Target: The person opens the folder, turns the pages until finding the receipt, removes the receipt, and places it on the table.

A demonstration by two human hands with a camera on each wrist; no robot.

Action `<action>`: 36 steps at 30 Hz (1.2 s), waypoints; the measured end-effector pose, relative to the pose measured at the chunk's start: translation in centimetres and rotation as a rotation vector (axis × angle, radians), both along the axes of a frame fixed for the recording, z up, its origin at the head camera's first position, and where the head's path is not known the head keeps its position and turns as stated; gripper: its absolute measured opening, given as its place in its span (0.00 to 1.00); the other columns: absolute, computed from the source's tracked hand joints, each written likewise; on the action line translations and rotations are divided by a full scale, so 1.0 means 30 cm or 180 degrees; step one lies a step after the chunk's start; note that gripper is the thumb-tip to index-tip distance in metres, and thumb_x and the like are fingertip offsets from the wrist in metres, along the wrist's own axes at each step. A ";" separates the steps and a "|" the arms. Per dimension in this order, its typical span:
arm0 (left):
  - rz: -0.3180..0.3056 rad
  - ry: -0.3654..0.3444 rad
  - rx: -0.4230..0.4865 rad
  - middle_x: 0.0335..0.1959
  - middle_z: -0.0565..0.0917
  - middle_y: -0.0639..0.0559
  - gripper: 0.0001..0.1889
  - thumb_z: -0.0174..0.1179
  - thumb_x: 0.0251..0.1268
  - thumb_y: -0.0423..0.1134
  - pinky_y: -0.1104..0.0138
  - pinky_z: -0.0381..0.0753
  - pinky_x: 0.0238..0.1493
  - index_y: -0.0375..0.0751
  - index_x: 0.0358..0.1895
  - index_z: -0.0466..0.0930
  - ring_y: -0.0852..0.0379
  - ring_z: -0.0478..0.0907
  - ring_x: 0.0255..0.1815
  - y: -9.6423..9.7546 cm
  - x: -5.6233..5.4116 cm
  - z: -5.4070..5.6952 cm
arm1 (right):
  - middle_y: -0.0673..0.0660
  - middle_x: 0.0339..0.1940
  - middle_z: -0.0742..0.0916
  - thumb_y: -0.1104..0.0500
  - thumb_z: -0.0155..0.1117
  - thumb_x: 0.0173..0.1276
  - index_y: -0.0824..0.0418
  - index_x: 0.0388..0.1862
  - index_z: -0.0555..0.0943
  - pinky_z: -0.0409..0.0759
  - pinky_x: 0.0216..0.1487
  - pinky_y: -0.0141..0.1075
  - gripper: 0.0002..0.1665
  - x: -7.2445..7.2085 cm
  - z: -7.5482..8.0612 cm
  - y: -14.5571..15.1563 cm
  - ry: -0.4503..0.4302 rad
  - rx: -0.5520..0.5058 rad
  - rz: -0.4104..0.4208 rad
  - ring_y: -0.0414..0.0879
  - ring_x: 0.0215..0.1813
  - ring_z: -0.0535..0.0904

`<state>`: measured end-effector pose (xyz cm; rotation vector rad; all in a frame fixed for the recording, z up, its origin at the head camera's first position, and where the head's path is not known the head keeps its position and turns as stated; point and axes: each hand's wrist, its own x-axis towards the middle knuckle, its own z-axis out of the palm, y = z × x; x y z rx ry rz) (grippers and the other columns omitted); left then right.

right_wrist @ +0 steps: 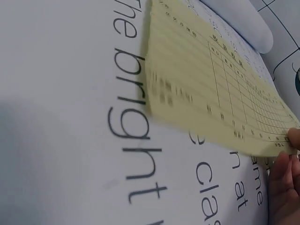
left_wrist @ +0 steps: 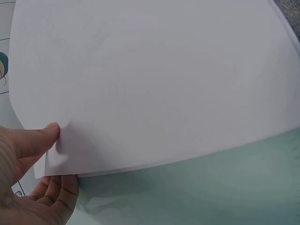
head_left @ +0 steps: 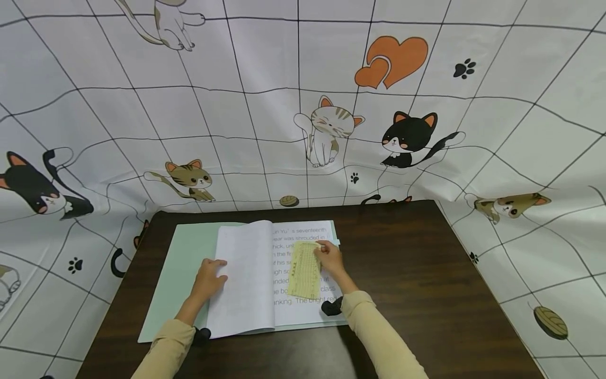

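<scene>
An open booklet of white pages (head_left: 243, 279) with large printed text lies in a pale green folder (head_left: 165, 284) on the table. My left hand (head_left: 208, 279) holds the left-hand pages at their outer edge, thumb on top and fingers beneath, as the left wrist view shows. Over the printed right page (head_left: 303, 316), my right hand (head_left: 330, 258) pinches a yellow printed slip (head_left: 303, 271) by its upper right corner. In the right wrist view the slip's free end hangs just over the text, slightly blurred.
The dark wooden table (head_left: 402, 252) extends to the right of the folder. A pale tab (head_left: 336, 242) sticks out at the folder's right edge. Behind and beside the table hangs a white cloth (head_left: 265, 116) with cat drawings and a black grid.
</scene>
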<state>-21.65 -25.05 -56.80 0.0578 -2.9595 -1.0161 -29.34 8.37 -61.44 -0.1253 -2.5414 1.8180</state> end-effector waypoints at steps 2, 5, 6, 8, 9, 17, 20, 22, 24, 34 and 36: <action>-0.0009 -0.0014 -0.0009 0.49 0.72 0.25 0.20 0.61 0.56 0.25 0.43 0.76 0.51 0.21 0.53 0.77 0.32 0.76 0.50 0.001 0.000 0.000 | 0.48 0.28 0.77 0.66 0.63 0.62 0.68 0.49 0.82 0.68 0.23 0.24 0.16 0.004 0.003 0.004 -0.0034 -0.0078 -0.0108 0.33 0.24 0.69; -0.0019 -0.0030 -0.0020 0.49 0.72 0.25 0.20 0.61 0.56 0.25 0.43 0.76 0.51 0.21 0.54 0.77 0.32 0.75 0.50 0.000 -0.001 -0.002 | 0.50 0.26 0.77 0.67 0.63 0.59 0.72 0.46 0.80 0.69 0.20 0.24 0.15 0.010 0.009 0.012 -0.0035 -0.0252 -0.0219 0.34 0.21 0.69; -0.0020 -0.0035 -0.0023 0.49 0.72 0.25 0.20 0.61 0.56 0.25 0.43 0.76 0.51 0.21 0.54 0.76 0.32 0.75 0.50 -0.001 -0.002 -0.003 | 0.50 0.25 0.78 0.68 0.63 0.59 0.73 0.46 0.80 0.70 0.19 0.25 0.15 0.013 0.010 0.016 -0.0057 -0.0294 -0.0251 0.34 0.20 0.70; -0.0027 -0.0041 -0.0028 0.48 0.71 0.25 0.20 0.61 0.56 0.25 0.43 0.76 0.51 0.21 0.54 0.76 0.32 0.75 0.49 -0.002 -0.003 -0.003 | 0.53 0.25 0.80 0.69 0.62 0.58 0.74 0.45 0.79 0.74 0.20 0.26 0.15 0.015 0.014 0.023 -0.0102 -0.0357 -0.0301 0.35 0.20 0.72; -0.0032 -0.0040 -0.0031 0.48 0.71 0.25 0.20 0.61 0.56 0.25 0.43 0.76 0.51 0.21 0.54 0.76 0.32 0.75 0.49 -0.002 -0.003 -0.004 | 0.54 0.26 0.82 0.69 0.62 0.58 0.74 0.45 0.78 0.76 0.20 0.26 0.15 0.017 0.015 0.027 -0.0142 -0.0399 -0.0324 0.35 0.20 0.73; -0.0028 -0.0034 -0.0072 0.48 0.72 0.25 0.20 0.62 0.55 0.25 0.44 0.77 0.49 0.21 0.53 0.77 0.32 0.75 0.48 -0.004 -0.003 -0.004 | 0.61 0.28 0.84 0.72 0.58 0.61 0.76 0.47 0.75 0.83 0.26 0.31 0.15 0.040 0.038 0.063 -0.0230 -0.0712 -0.0408 0.37 0.21 0.78; -0.0019 -0.0018 -0.0066 0.48 0.72 0.24 0.20 0.62 0.55 0.25 0.44 0.76 0.49 0.21 0.53 0.77 0.31 0.75 0.49 -0.002 -0.005 -0.006 | 0.58 0.29 0.84 0.72 0.58 0.61 0.75 0.48 0.75 0.81 0.26 0.28 0.15 0.032 0.016 0.077 -0.0200 -0.0798 -0.0551 0.37 0.23 0.78; -0.0001 -0.0023 -0.0045 0.49 0.72 0.25 0.20 0.62 0.55 0.25 0.43 0.76 0.50 0.22 0.53 0.77 0.31 0.75 0.49 -0.001 -0.008 -0.008 | 0.58 0.30 0.84 0.72 0.58 0.62 0.75 0.48 0.74 0.80 0.27 0.28 0.15 0.035 0.016 0.086 -0.0167 -0.0883 -0.0641 0.38 0.25 0.78; 0.0003 -0.0009 -0.0037 0.49 0.72 0.24 0.20 0.62 0.55 0.25 0.43 0.76 0.50 0.22 0.53 0.77 0.31 0.75 0.50 0.003 -0.010 -0.007 | 0.57 0.30 0.83 0.72 0.58 0.62 0.75 0.48 0.74 0.80 0.27 0.27 0.14 0.037 0.014 0.097 -0.0129 -0.0962 -0.0748 0.38 0.26 0.78; 0.0011 -0.0086 -0.0047 0.51 0.70 0.23 0.21 0.60 0.57 0.25 0.41 0.75 0.52 0.21 0.55 0.75 0.28 0.74 0.53 0.011 -0.006 0.005 | 0.55 0.29 0.82 0.73 0.58 0.60 0.76 0.46 0.76 0.78 0.30 0.24 0.14 0.050 0.018 0.163 -0.0127 -0.1030 -0.1203 0.36 0.27 0.76; 0.0011 -0.0097 -0.0041 0.51 0.70 0.23 0.21 0.60 0.57 0.25 0.41 0.75 0.52 0.21 0.55 0.75 0.27 0.73 0.53 0.011 -0.003 0.008 | 0.56 0.29 0.82 0.73 0.58 0.60 0.76 0.47 0.75 0.78 0.30 0.24 0.15 0.051 0.017 0.174 -0.0140 -0.1084 -0.1263 0.36 0.28 0.76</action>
